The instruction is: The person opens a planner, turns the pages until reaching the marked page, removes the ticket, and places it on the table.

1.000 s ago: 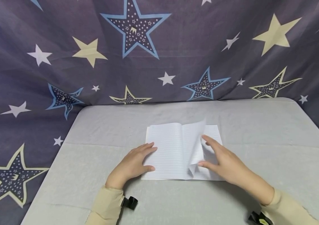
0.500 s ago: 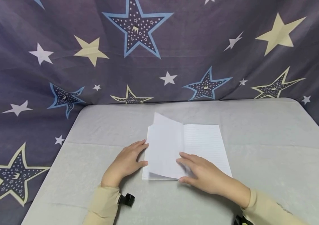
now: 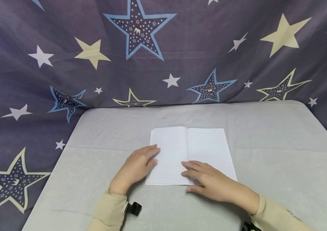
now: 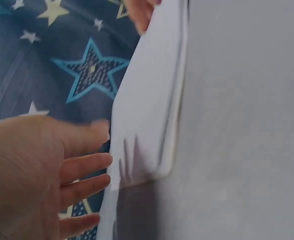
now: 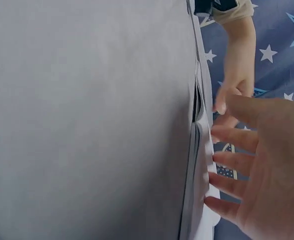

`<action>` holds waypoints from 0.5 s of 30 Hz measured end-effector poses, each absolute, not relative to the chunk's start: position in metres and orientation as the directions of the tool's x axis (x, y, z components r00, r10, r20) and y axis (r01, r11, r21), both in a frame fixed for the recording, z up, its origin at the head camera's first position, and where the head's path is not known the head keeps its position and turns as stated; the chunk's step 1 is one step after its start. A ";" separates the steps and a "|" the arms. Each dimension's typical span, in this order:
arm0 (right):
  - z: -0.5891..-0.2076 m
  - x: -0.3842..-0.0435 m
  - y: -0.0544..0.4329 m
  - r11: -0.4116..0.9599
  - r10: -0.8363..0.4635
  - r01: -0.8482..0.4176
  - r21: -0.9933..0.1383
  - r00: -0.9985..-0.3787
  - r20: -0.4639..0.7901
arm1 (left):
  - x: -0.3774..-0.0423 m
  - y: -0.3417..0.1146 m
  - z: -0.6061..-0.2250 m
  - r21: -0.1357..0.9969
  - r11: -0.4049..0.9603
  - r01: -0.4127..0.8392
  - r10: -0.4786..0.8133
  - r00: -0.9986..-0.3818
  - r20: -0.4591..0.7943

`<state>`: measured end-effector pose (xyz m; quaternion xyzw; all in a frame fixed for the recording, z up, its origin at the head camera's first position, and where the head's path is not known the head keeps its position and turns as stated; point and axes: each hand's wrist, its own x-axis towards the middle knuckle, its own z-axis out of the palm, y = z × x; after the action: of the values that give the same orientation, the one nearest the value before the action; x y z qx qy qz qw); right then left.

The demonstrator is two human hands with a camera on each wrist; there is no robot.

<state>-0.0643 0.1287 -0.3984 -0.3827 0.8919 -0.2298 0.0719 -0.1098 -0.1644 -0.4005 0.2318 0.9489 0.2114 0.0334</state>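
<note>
An open notebook [image 3: 209, 144] with ruled white pages lies flat on the grey-covered table, its fold running up the middle. At the outer edge of the left page is my left hand [image 3: 136, 165], fingers spread and relaxed, with the fingertips over the page margin. My right hand [image 3: 209, 179] lies over the lower part of the right page, its fingertips by the fold and its thumb just below the bottom edge. In the right wrist view the fingertips of the right hand [image 5: 236, 165] come right at the pages, seen edge-on. Neither hand grips anything.
Pale grey cloth covers the table [image 3: 281, 154]. A dark curtain [image 3: 180, 38] printed with stars hangs behind it and down the left side. Black straps with small devices [image 3: 133, 208] sit at both beige sleeves.
A page lifted at the right has been turned across to the left and now lies flat. The right hand has moved left toward the fold; the left hand shifted out slightly, then back over the page.
</note>
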 end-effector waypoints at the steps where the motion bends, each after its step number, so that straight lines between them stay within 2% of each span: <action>1: -0.398 -0.065 0.130 0.595 -0.717 -0.648 -0.475 -0.695 0.050 | -0.109 -0.162 -0.401 0.425 0.800 0.424 0.464 -0.886 0.009; 5: -0.395 -0.066 0.142 0.575 -0.710 -0.642 -0.507 -0.700 0.081 | -0.105 -0.158 -0.402 0.440 0.798 0.411 0.483 -0.874 -0.059; 11: -0.395 -0.071 0.175 0.609 -0.656 -0.621 -0.493 -0.744 0.127 | -0.105 -0.161 -0.403 0.436 0.796 0.419 0.489 -0.871 -0.056; 15: -0.397 -0.074 0.202 0.658 -0.623 -0.587 -0.472 -0.776 0.098 | -0.105 -0.162 -0.402 0.446 0.793 0.415 0.488 -0.871 -0.059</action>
<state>-0.0744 0.2021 -0.3965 -0.3326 0.9096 -0.2462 0.0363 -0.1052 -0.1620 -0.4019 0.2394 0.9430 0.2147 0.0856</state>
